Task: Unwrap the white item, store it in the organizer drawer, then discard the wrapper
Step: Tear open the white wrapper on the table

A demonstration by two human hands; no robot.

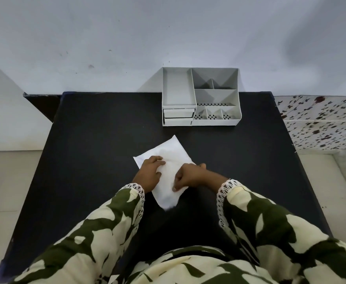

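A white wrapped item [169, 155] lies at an angle on the black table [98, 144], in the middle. My left hand [150, 174] presses flat on its left side, fingers spread over the wrapper. My right hand [189, 176] is closed on a fold of the wrapper at its right edge. The item inside the wrapper cannot be made out. A grey organizer [200, 97] stands at the table's far edge against the wall, with two small drawers [178, 116] at its front left, both pushed in.
The organizer has one long tray on the left and several open compartments on the right. A floral cloth [321, 124] covers a surface to the right of the table. The white wall [127, 48] rises directly behind the table.
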